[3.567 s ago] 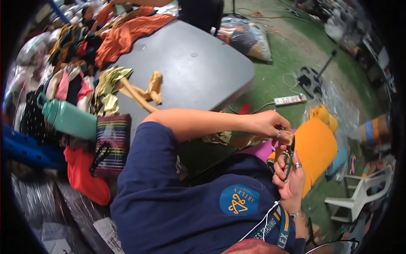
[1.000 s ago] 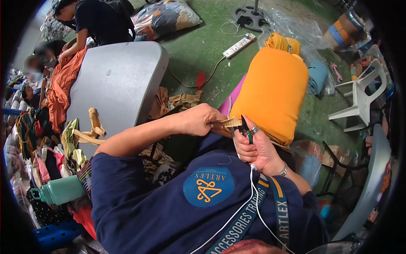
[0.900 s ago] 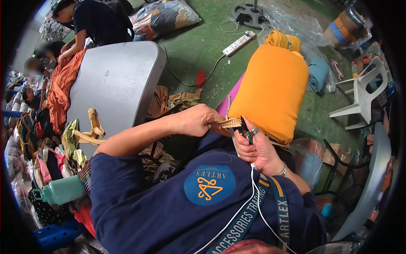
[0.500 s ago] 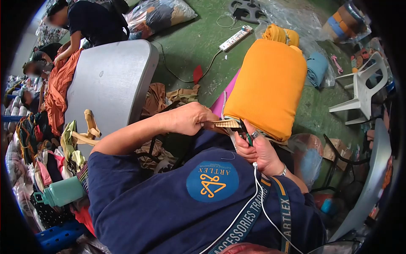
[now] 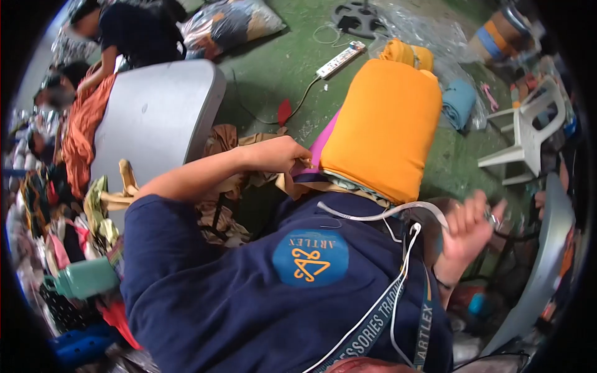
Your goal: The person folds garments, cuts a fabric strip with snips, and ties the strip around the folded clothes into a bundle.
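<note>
My left hand (image 5: 278, 153) is closed in a pinch beside the near left edge of a folded orange cloth (image 5: 382, 130). Tan fabric (image 5: 297, 184) hangs just below its fingertips; exactly what they grip is too small to make out. To the right, my right hand (image 5: 465, 225), partly blurred, is closed around one end of a pale narrow strip (image 5: 379, 215). That strip curves left across my chest to a loose end. Magenta cloth (image 5: 324, 146) shows under the orange stack, and pale folded layers (image 5: 354, 186) show at its near edge. No cutting tool is visible now.
A grey table (image 5: 155, 118) is at left, with a person (image 5: 140, 37) handling rust-coloured cloth (image 5: 84, 137) behind it. A green bottle (image 5: 90, 278) stands among garments. A power strip (image 5: 340, 60) lies on the floor. A white chair (image 5: 528, 133) is at right.
My right hand has swung right, away from the orange cloth, drawing the pale strip along. The green-handled cutter seen in it earlier is out of sight. My left hand has shifted slightly left and up.
</note>
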The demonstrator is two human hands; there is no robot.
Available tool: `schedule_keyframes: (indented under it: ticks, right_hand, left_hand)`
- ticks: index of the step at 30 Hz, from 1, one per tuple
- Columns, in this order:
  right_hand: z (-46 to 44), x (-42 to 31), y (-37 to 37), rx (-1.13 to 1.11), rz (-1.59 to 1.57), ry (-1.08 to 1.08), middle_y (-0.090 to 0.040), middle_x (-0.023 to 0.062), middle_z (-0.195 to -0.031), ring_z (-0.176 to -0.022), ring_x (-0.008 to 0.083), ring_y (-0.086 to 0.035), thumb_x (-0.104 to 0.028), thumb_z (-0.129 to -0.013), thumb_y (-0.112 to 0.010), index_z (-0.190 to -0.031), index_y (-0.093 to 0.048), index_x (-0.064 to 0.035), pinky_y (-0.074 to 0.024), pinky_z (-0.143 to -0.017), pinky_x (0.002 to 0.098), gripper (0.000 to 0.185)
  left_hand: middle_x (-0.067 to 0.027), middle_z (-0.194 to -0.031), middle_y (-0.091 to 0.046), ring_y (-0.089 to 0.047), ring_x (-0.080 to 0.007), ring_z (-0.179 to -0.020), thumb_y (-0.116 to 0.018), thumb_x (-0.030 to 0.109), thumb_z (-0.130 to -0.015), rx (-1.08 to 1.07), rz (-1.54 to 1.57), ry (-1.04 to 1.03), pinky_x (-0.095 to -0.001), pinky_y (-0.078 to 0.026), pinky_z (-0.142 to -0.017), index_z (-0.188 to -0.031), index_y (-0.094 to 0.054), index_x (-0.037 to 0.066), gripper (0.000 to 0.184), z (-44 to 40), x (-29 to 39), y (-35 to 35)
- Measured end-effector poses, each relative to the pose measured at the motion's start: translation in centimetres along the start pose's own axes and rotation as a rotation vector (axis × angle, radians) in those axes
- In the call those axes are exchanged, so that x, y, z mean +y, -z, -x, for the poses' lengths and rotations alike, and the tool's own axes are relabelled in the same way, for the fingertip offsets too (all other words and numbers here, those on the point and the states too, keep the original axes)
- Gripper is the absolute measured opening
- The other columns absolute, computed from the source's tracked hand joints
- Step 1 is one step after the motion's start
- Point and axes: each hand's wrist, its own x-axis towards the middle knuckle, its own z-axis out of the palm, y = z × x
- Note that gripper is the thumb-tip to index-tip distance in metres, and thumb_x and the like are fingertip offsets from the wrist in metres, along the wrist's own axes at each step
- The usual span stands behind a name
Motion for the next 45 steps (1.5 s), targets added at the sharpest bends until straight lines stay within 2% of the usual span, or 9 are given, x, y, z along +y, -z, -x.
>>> schedule_keyframes:
  ticks: [6,10,13,15,19,23,25,33,45]
  right_hand:
    - [-6.3,2.2,-1.0,0.098,0.440,-0.160,-0.044,0.0024,-0.060,-0.037,0.0057,-0.025,-0.034,-0.083,-0.052,-0.077,-0.044,-0.0050,-0.0191,-0.034,0.0195,0.030]
    - [-10.3,11.0,-3.8,-0.342,0.839,-0.166,-0.051,0.0091,-0.105,-0.080,0.0099,-0.054,-0.006,-0.067,-0.066,-0.103,-0.049,-0.0020,-0.0388,-0.058,0.0155,0.040]
    - [-11.4,16.6,-3.6,-0.383,0.770,-0.366,-0.047,0.0096,-0.109,-0.104,0.0134,-0.046,-0.001,-0.065,-0.065,-0.106,-0.046,0.0008,-0.0394,-0.074,0.0193,0.045]
    - [-11.6,18.5,-4.1,-0.294,0.421,-0.511,-0.052,0.0080,-0.096,-0.084,0.0112,-0.054,0.000,-0.068,-0.062,-0.104,-0.048,0.0014,-0.0406,-0.060,0.0179,0.039]
    - [-12.1,16.8,-5.4,-0.037,0.508,-0.635,-0.052,0.0000,-0.067,-0.047,0.0050,-0.045,0.003,-0.073,-0.054,-0.097,-0.052,-0.0003,-0.0305,-0.037,0.0178,0.024]
    - [-14.1,14.4,-3.8,-0.072,0.741,-0.520,-0.054,0.0019,-0.070,-0.052,0.0065,-0.049,0.003,-0.073,-0.054,-0.091,-0.055,-0.0001,-0.0379,-0.044,0.0194,0.019]
    - [-14.4,13.9,-3.3,-0.156,0.976,-0.059,-0.057,0.0028,-0.073,-0.057,0.0079,-0.052,0.003,-0.073,-0.053,-0.087,-0.057,0.0008,-0.0422,-0.053,0.0205,0.014]
    - [-13.8,13.0,-4.2,-0.247,1.226,-0.021,-0.060,0.0032,-0.069,-0.063,0.0079,-0.055,0.004,-0.072,-0.053,-0.082,-0.060,0.0020,-0.0442,-0.060,0.0211,0.012]
    - [-14.3,14.9,-2.3,-0.346,1.567,0.001,-0.060,0.0114,-0.077,-0.072,0.0229,-0.058,-0.002,-0.067,-0.059,-0.086,-0.060,-0.0006,-0.0446,-0.066,0.0290,0.019]
  left_hand:
    - [0.0001,-0.088,-0.048,-0.046,-0.0109,-0.085,-0.048,0.013,-0.087,0.106,0.747,0.067,-0.0253,-0.036,-0.077,-0.084,-0.057,0.002,0.015,1.3,1.7,1.9]
    - [-0.0022,-0.096,-0.044,-0.044,-0.0097,-0.084,-0.050,0.014,-0.085,0.140,0.825,0.029,-0.0220,-0.035,-0.072,-0.087,-0.059,0.002,0.015,2.2,2.3,3.6]
    - [0.0020,-0.087,-0.047,-0.044,-0.0065,-0.084,-0.052,0.015,-0.085,0.260,0.884,-0.063,-0.0192,-0.036,-0.069,-0.093,-0.060,0.004,0.016,2.7,3.7,4.9]
    - [0.0017,-0.087,-0.047,-0.043,-0.0071,-0.085,-0.052,0.014,-0.085,0.318,0.822,-0.097,-0.0202,-0.036,-0.070,-0.093,-0.061,0.004,0.016,2.7,3.2,5.0]
    - [0.0008,-0.085,-0.047,-0.045,-0.0082,-0.082,-0.054,0.015,-0.083,0.349,0.801,-0.093,-0.0217,-0.036,-0.073,-0.100,-0.056,0.004,0.020,3.7,3.2,5.1]
    - [0.0020,-0.080,-0.047,-0.044,-0.0067,-0.074,-0.056,0.026,-0.083,0.271,0.775,-0.075,-0.0196,-0.036,-0.067,-0.112,-0.046,0.003,0.038,4.0,2.5,5.4]
    - [-0.0004,-0.081,-0.048,-0.046,-0.0072,-0.071,-0.053,0.034,-0.083,0.177,1.010,-0.061,-0.0191,-0.040,-0.063,-0.116,-0.040,0.002,0.048,3.6,2.6,5.2]
    - [-0.0020,-0.081,-0.058,-0.057,-0.0101,-0.074,-0.059,0.014,-0.080,0.097,1.370,0.048,-0.0195,-0.046,-0.068,-0.086,-0.053,0.003,0.014,2.4,3.8,3.5]
    - [-0.0089,-0.092,-0.059,-0.059,-0.0145,-0.079,-0.056,0.003,-0.079,0.181,1.219,-0.212,-0.0253,-0.045,-0.075,-0.113,-0.046,0.003,0.035,2.0,3.2,3.3]
